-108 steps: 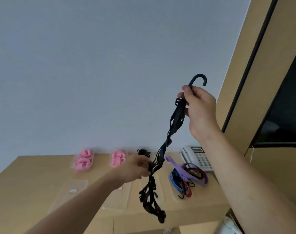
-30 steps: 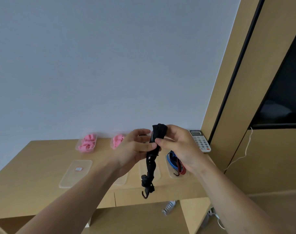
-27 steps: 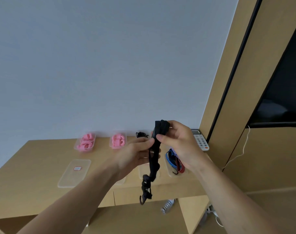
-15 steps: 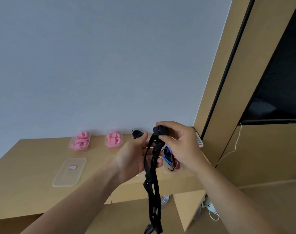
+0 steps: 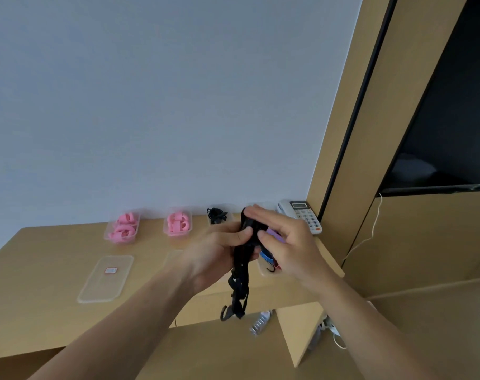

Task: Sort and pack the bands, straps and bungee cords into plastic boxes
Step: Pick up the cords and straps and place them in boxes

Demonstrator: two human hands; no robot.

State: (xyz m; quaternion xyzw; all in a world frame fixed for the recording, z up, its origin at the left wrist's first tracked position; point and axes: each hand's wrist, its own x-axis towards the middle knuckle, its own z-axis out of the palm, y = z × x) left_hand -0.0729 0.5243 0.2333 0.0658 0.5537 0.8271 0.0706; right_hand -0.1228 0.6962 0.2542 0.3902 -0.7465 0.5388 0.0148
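Hands clasped round black strap

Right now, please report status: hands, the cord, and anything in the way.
Left hand and right hand both grip the black bungee cord, bunched on top. Hooked tail hangs over the desk edge. Nothing in the way.

My two bare forearms, no sleeves, left hand, right hand, no rings or watch visible
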